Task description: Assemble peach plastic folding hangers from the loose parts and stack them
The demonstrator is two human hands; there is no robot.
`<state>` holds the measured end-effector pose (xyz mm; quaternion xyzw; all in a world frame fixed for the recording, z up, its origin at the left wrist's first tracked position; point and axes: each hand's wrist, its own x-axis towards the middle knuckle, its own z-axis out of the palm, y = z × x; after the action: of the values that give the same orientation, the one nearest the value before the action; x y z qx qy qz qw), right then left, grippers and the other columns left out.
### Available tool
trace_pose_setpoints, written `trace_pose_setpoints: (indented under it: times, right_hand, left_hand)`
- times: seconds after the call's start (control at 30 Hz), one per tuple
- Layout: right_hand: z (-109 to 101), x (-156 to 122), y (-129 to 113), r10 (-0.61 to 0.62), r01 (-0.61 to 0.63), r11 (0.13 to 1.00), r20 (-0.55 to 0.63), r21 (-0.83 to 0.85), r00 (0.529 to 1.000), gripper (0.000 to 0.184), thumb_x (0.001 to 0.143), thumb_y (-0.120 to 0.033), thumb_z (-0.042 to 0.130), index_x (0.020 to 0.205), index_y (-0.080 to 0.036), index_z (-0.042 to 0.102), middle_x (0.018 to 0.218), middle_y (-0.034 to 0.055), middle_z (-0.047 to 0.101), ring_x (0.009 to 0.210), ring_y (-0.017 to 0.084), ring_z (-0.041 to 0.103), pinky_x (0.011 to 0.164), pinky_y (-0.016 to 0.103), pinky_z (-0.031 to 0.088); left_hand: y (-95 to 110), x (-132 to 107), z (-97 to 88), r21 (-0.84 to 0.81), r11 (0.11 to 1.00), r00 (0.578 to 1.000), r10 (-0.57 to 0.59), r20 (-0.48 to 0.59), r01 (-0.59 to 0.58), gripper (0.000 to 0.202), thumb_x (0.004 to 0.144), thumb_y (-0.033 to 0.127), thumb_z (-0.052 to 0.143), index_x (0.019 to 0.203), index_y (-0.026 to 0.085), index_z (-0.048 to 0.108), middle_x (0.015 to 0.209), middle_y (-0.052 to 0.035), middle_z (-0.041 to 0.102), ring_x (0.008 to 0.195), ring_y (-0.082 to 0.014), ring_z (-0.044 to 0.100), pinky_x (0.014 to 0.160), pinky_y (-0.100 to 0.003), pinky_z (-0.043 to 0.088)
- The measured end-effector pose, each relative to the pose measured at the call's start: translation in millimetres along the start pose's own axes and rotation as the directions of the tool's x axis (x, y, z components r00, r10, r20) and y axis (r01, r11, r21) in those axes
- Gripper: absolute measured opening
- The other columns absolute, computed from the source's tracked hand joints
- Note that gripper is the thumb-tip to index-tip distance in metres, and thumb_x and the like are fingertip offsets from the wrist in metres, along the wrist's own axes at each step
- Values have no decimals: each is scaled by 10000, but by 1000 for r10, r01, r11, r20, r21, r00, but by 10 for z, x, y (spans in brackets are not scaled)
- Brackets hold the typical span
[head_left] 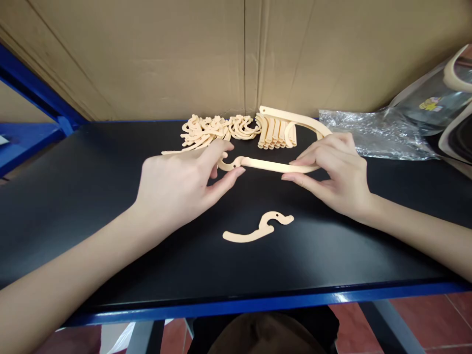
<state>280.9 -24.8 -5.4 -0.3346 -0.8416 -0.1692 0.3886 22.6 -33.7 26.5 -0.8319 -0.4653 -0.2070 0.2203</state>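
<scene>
My left hand (180, 177) is closed on a cream hook-shaped piece (224, 166) with a small hole, its long thin tail showing left of my fingers. Between thumb and fingers, my right hand (335, 172) pinches a cream U-shaped band (273, 165) near its bend. One end of that band meets the hook-shaped piece by my left fingertips; whether they are joined I cannot tell. The band's other arm reaches back over a stack of pieces. Below my hands, a second hook-shaped piece (243, 237) lies flat on the black tabletop (165, 265).
At the back lie a loose heap of cream curved pieces (201, 130) and a neat stack of short curved pieces (275, 132). Crumpled clear plastic (383, 135) and a clear bag with a printed sticker (424, 105) are at right. Cardboard (165, 59) stands behind. A blue edge (258, 306) runs along the front.
</scene>
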Motion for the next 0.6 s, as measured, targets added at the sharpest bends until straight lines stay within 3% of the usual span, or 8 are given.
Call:
trace_pose_setpoints:
  times: [0.1, 0.23, 0.4, 0.6]
  right_hand:
    - [6, -9, 21, -24, 25, 999, -18, 35, 1000, 188, 839, -332, 693, 781, -186, 589, 732, 11, 680, 712, 184, 596, 757, 389, 402]
    - [4, -12, 16, -78, 75, 996, 65, 48, 995, 192, 845, -349, 683, 815, -185, 588, 743, 5, 686, 728, 177, 606, 755, 373, 402]
    - [0, 6, -27, -111, 103, 993, 190, 48, 976, 223, 888, -402, 617, 840, -185, 597, 814, 11, 698, 778, 172, 615, 770, 363, 389]
    - [-3, 20, -46, -118, 132, 990, 245, -42, 962, 367, 914, -496, 537, 1056, -164, 598, 951, 58, 706, 885, 210, 619, 753, 350, 401]
  left_hand:
    - [-7, 13, 20, 26, 1000, 1000, -15, 17, 15, 347, 953, 484, 434, 1066, 227, 638, 793, -10, 715, 771, -214, 674, 462, -276, 298]
    - [-17, 21, 61, -17, 999, 999, 42, 34, -42, 384, 931, 518, 470, 1108, 209, 614, 995, -55, 691, 960, -249, 624, 516, -280, 381]
    - [-20, 13, 87, -71, 985, 986, 162, 39, -159, 509, 847, 644, 533, 1045, 179, 593, 970, -71, 639, 863, -235, 610, 525, -282, 386]
    - [-12, 7, 107, -44, 943, 943, 332, 24, -331, 383, 888, 528, 553, 975, 156, 587, 912, -66, 643, 817, -221, 617, 555, -291, 384]
